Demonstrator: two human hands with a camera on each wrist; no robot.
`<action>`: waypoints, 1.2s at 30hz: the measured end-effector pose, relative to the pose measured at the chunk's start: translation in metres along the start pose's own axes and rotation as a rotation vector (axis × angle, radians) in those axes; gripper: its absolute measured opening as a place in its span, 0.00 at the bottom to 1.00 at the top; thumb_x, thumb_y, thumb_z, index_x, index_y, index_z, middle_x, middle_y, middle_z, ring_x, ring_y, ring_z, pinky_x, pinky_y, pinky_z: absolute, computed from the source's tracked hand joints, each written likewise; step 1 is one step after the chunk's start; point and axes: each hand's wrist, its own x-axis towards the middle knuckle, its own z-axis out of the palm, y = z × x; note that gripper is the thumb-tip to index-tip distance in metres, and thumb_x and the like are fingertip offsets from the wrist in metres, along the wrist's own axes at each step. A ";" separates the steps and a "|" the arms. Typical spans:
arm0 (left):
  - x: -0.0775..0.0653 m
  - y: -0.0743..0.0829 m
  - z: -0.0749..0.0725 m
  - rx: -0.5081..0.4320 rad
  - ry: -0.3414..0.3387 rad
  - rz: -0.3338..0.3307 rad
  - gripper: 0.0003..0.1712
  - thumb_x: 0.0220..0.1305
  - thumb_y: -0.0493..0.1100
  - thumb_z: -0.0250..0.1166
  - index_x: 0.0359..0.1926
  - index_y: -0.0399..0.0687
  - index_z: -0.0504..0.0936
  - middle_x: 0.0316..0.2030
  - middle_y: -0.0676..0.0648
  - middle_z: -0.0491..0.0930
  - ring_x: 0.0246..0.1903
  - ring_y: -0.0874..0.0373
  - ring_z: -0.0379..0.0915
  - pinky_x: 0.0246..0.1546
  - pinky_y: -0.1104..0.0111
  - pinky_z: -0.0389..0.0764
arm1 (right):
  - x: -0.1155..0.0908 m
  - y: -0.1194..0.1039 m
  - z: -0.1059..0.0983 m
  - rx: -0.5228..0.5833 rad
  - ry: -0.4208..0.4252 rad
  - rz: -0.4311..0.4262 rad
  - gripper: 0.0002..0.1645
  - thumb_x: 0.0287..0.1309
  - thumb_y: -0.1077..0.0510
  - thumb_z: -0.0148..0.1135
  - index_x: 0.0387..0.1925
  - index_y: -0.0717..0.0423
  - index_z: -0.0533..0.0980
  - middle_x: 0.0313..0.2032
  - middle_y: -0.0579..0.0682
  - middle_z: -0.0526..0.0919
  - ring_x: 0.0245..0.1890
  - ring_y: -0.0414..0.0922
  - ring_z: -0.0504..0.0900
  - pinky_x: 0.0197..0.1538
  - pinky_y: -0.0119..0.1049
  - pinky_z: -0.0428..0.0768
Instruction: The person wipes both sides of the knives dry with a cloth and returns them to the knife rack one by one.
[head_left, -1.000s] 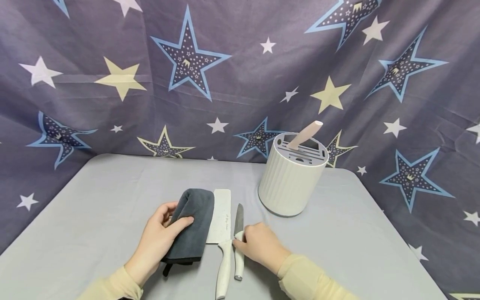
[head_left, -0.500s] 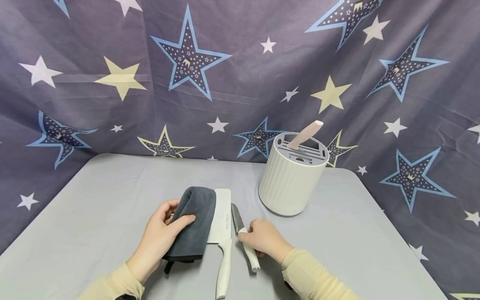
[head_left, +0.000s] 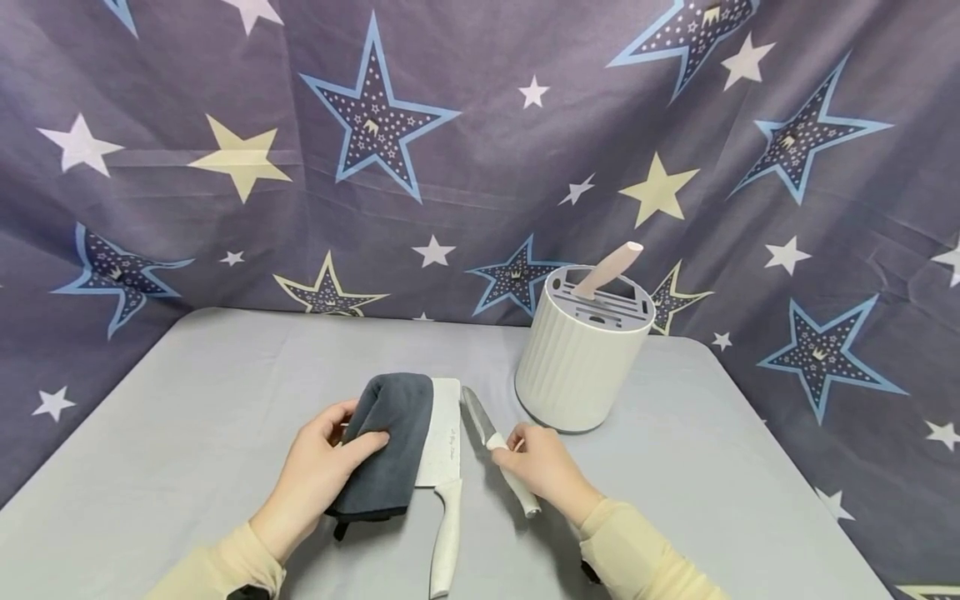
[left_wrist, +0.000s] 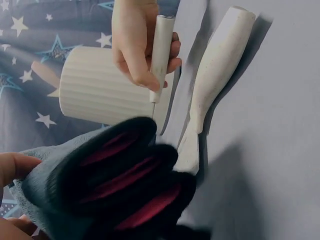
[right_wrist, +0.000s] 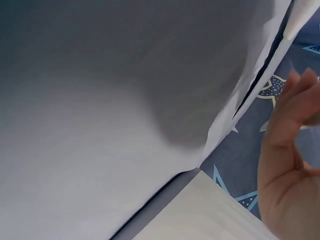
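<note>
My left hand (head_left: pixel 311 471) grips a folded dark grey cloth (head_left: pixel 392 450), thumb on top; red shows inside its folds in the left wrist view. Beside the cloth lies a white cleaver (head_left: pixel 447 533), its blade partly covered by the cloth in the head view and its handle toward me. Just right of it, my right hand (head_left: pixel 551 471) pinches a small knife (head_left: pixel 517 490) by its white handle. The knife slants, with its grey blade pointing away and left, near the cleaver's edge. In the left wrist view the handle (left_wrist: pixel 163 50) shows between thumb and fingers.
A ribbed white knife block (head_left: pixel 581 375) stands behind my right hand, with a pink-handled knife (head_left: pixel 611 268) in its slotted top. The grey-covered table (head_left: pixel 247 358) ends at a star-patterned curtain (head_left: pixel 465 192).
My right hand has drawn the small knife away from the cleaver, rightward and slightly farther from me, its handle end swinging right. The left hand and cloth have barely moved.
</note>
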 end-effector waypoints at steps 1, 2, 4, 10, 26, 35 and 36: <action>0.000 0.000 0.000 0.002 -0.001 0.003 0.28 0.60 0.44 0.70 0.61 0.45 0.77 0.43 0.44 0.81 0.35 0.62 0.77 0.34 0.69 0.81 | -0.001 0.001 -0.001 0.036 -0.008 0.001 0.10 0.53 0.57 0.62 0.28 0.61 0.74 0.19 0.50 0.80 0.14 0.37 0.75 0.18 0.32 0.77; 0.000 0.000 0.000 0.003 0.000 0.006 0.27 0.59 0.43 0.70 0.60 0.45 0.77 0.42 0.44 0.81 0.34 0.62 0.77 0.33 0.69 0.82 | -0.002 0.002 -0.002 0.072 -0.019 0.004 0.10 0.55 0.58 0.61 0.30 0.63 0.74 0.20 0.52 0.81 0.13 0.38 0.76 0.18 0.34 0.79; 0.000 0.000 0.000 0.011 0.003 0.014 0.27 0.59 0.42 0.70 0.59 0.45 0.78 0.42 0.44 0.81 0.35 0.62 0.76 0.33 0.69 0.82 | -0.003 0.003 -0.004 0.153 -0.045 0.026 0.10 0.58 0.59 0.60 0.33 0.64 0.73 0.20 0.56 0.83 0.10 0.39 0.77 0.17 0.37 0.80; 0.001 0.002 -0.002 0.076 0.020 0.061 0.25 0.59 0.41 0.69 0.58 0.45 0.79 0.42 0.42 0.82 0.35 0.61 0.76 0.33 0.70 0.81 | -0.006 0.005 -0.010 0.236 -0.057 0.033 0.13 0.63 0.57 0.60 0.37 0.66 0.73 0.25 0.59 0.85 0.12 0.40 0.79 0.18 0.39 0.82; 0.000 0.001 -0.002 0.328 0.164 0.390 0.22 0.56 0.37 0.67 0.54 0.47 0.82 0.49 0.46 0.83 0.40 0.54 0.76 0.41 0.66 0.76 | -0.014 0.002 -0.020 0.255 0.007 -0.013 0.13 0.62 0.57 0.62 0.42 0.65 0.77 0.28 0.55 0.84 0.16 0.40 0.74 0.16 0.28 0.71; -0.002 -0.001 0.001 0.337 0.142 0.423 0.20 0.57 0.34 0.68 0.53 0.45 0.83 0.50 0.43 0.83 0.48 0.48 0.80 0.43 0.62 0.82 | -0.017 -0.005 -0.021 0.221 -0.029 -0.043 0.14 0.62 0.56 0.64 0.44 0.64 0.78 0.28 0.53 0.84 0.17 0.40 0.73 0.18 0.31 0.71; -0.002 -0.001 0.001 0.329 0.140 0.418 0.20 0.57 0.34 0.68 0.53 0.45 0.82 0.50 0.43 0.83 0.49 0.49 0.80 0.43 0.64 0.82 | -0.018 -0.005 -0.021 0.224 -0.034 -0.041 0.14 0.62 0.56 0.64 0.43 0.64 0.78 0.28 0.54 0.84 0.17 0.40 0.73 0.18 0.31 0.71</action>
